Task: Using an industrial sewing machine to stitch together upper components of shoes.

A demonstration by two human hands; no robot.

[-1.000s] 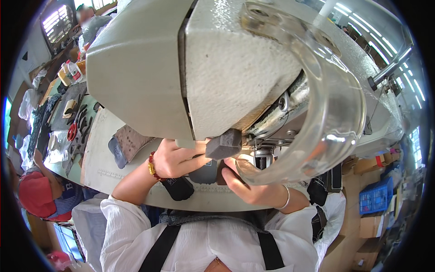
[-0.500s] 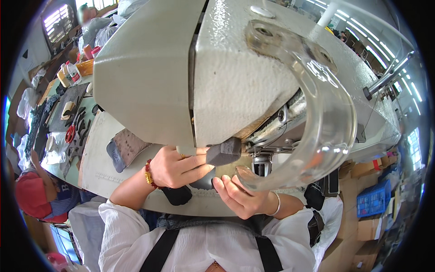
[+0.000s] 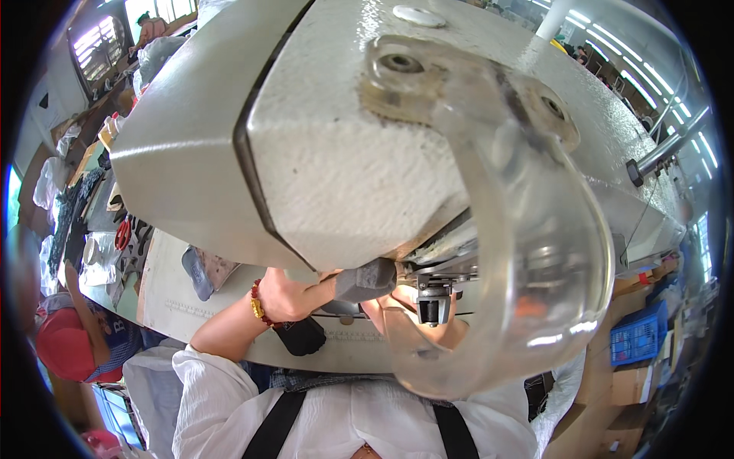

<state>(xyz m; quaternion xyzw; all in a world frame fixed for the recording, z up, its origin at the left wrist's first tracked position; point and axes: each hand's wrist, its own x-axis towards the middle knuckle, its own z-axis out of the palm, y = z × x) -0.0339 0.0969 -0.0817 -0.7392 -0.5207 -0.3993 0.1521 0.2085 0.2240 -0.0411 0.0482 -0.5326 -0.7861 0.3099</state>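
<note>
The pale head of a sewing machine (image 3: 352,168) fills the upper middle of the view, with a curved clear plastic guard (image 3: 550,222) on its front. My left hand (image 3: 287,297), wearing a red and gold bracelet, reaches under the head. Its fingertips are hidden behind a dark grey block (image 3: 368,281). My right hand (image 3: 375,310) is close to the presser foot (image 3: 433,306), its fingers mostly covered by the machine and the guard. A bit of dark material (image 3: 336,307) shows between the hands; whether either hand grips it is hidden.
A black padded piece (image 3: 300,336) sits by the table's front edge. Folded grey-blue and brownish pieces (image 3: 200,274) lie left on the pale table (image 3: 172,279). Red-handled scissors (image 3: 122,234) are on the side table. A person in a red cap (image 3: 73,344) sits left; a blue crate (image 3: 638,336) stands right.
The view has come closer to the machine head, which now looks larger and tilted. My right hand has gone from below the guard to behind it, nearer the presser foot. My left hand stays almost in place.
</note>
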